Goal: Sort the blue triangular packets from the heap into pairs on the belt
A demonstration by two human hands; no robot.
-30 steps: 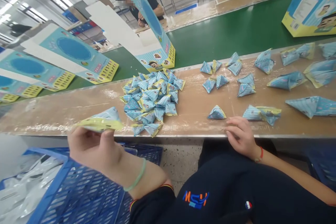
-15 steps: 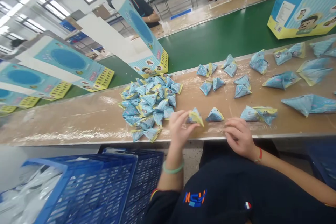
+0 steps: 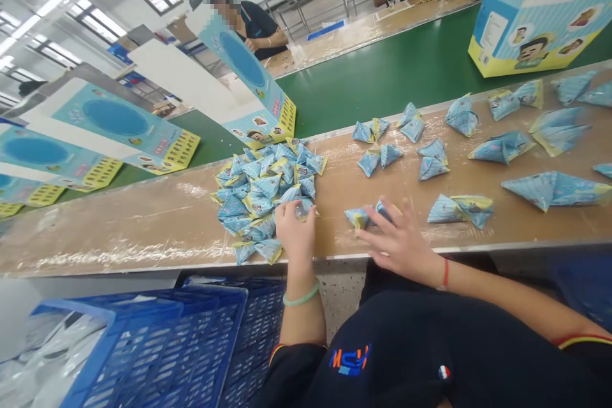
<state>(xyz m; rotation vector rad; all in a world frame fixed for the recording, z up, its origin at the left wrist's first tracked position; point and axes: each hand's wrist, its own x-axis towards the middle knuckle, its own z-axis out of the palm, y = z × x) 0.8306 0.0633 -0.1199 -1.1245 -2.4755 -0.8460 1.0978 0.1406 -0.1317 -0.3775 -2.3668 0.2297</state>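
Observation:
At the right edge of a pile of blue and yellow pyramid-shaped packets (image 3: 258, 185), my left hand (image 3: 295, 233) has its thumb and fingers curved round one packet (image 3: 305, 207), partly hidden by them. My right hand (image 3: 401, 239) is spread, fingers apart, over two packets side by side near the table's front edge. The left one of these packets (image 3: 357, 217) shows mostly; its neighbour is largely covered by my fingers. To the right of that hand lies a touching pair of packets (image 3: 460, 209).
More packets, mostly in pairs (image 3: 502, 145), lie along the brown table (image 3: 157, 223) to the right. Printed cartons stand behind on a green belt (image 3: 363, 70), one carton (image 3: 521, 38) at right. Blue crates (image 3: 157, 344) stand below left. Two co-workers sit across.
My left hand has left a packet beside the single one and moved left to the pile. My right hand has moved left and spread its fingers over those two packets.

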